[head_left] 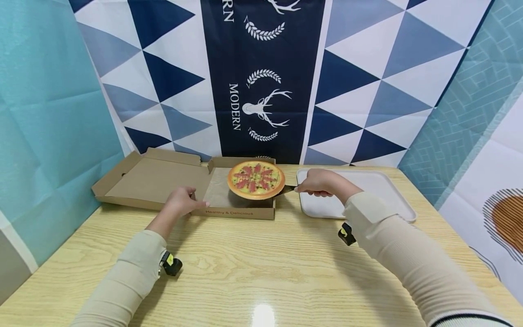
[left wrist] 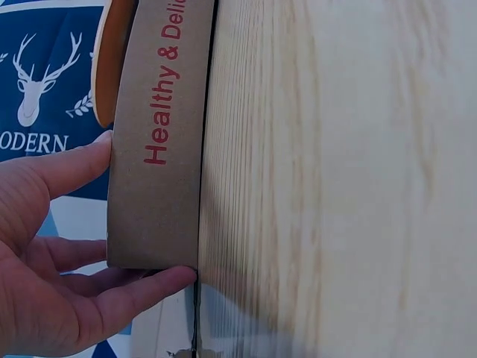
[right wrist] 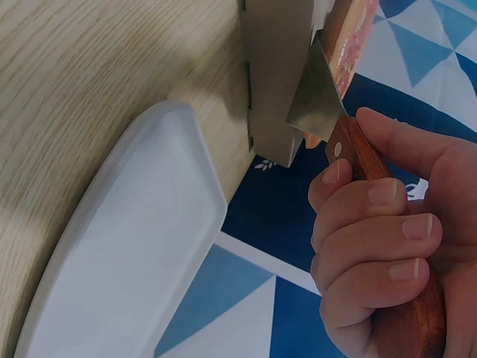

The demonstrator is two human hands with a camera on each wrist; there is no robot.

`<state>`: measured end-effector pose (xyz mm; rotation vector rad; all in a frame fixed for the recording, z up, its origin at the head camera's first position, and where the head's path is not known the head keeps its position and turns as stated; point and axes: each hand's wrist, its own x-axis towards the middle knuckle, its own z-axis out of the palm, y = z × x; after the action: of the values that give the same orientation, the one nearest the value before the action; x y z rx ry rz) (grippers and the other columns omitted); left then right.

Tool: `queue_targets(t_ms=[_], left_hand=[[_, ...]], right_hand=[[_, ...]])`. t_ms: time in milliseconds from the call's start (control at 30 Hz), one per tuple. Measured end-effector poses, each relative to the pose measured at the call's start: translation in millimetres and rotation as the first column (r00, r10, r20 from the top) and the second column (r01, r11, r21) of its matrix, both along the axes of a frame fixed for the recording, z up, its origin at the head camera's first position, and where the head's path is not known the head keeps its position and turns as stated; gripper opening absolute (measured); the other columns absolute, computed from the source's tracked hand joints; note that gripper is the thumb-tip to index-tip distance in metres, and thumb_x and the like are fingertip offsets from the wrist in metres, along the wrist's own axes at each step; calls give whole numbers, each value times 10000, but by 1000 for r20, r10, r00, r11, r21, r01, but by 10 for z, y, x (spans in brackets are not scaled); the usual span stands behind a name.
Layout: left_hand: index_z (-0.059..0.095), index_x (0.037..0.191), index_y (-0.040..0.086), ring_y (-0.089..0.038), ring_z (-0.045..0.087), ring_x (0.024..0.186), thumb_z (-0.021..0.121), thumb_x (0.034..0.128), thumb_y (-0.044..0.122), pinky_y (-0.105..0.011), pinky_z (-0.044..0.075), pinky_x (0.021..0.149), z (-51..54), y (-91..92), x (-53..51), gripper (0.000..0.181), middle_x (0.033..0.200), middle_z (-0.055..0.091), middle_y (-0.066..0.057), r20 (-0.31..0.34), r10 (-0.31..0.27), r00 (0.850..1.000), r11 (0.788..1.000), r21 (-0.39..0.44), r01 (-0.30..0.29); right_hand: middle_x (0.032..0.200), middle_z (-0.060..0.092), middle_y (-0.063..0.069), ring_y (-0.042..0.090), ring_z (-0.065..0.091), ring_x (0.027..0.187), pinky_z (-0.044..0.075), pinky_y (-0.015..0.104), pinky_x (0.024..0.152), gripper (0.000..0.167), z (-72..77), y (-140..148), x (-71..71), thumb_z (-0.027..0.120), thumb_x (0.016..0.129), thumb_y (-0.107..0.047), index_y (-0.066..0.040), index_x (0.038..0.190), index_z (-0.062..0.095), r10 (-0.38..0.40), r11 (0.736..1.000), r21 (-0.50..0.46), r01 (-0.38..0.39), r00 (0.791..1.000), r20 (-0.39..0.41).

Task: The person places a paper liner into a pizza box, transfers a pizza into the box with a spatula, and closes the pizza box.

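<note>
pizza (head_left: 256,179): on the spatula (head_left: 287,189), over the box (head_left: 241,213)
box: on the table (head_left: 245,263), lid (head_left: 161,179) to its left
tray (head_left: 380,186): right of the box
left hand (head_left: 180,202): at the box's front wall
right hand (head_left: 320,181): right of the pizza
cloth (head_left: 347,86): behind all

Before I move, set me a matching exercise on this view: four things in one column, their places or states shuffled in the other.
1. pizza
2. white tray
3. left hand
4. right hand

A. gripping a wooden handle
B. touching the front wall of the cardboard box
C. over the box
D. on the table, right of the box

Pairs: 1-C, 2-D, 3-B, 4-A
</note>
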<state>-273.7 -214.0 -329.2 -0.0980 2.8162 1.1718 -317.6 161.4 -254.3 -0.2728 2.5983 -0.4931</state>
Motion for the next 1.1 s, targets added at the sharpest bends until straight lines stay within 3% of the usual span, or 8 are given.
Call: queue_targets(t_ms=[133,467,833,967,1100], left_hand=[[309,1467,-102,-263,633,735,738,883,277,-408,506,843,0,-2,3,818,1205,552,-240,-5,-3,1000,1000,-14,3],[322,1466,-96,-249,626,721,741,882,277,-421,492,875,-6,4,-1,810,1088,583,-195,-11,6,1000,1000,-23,-6],[327,1464,-94,-255,633,794,749,874,283,-477,465,974,-23,2,3,817,1326,503,-293,-15,18,1000,999,-31,-19],[331,1466,-88,-328,598,1035,746,877,279,-498,422,1030,-15,1,-1,808,1409,434,-303,-6,29,1000,999,-24,-29],[337,1466,-83,-395,426,1296,745,877,283,-513,362,1077,-10,-3,-7,804,1460,376,-300,-3,30,1000,999,-28,-30]], right_hand=[[510,376,-25,94,315,421,291,227,419,460,-11,-59,-20,584,949,-361,-154,563,443,7,1000,-9,-7,1000,-13],[485,370,-27,94,309,408,273,226,408,492,-29,-218,-96,604,929,-362,-164,514,429,37,999,12,-37,998,-46],[463,356,-32,94,300,394,270,234,400,504,-75,-384,-157,609,931,-359,-164,504,424,44,999,29,-42,998,-50],[448,345,-42,84,293,380,271,233,393,500,-100,-447,-170,602,934,-337,-167,498,426,53,998,42,-51,997,-47],[432,333,-41,85,281,364,265,238,384,534,-120,-524,-179,569,956,-332,-163,475,412,93,992,86,-89,995,-39]])
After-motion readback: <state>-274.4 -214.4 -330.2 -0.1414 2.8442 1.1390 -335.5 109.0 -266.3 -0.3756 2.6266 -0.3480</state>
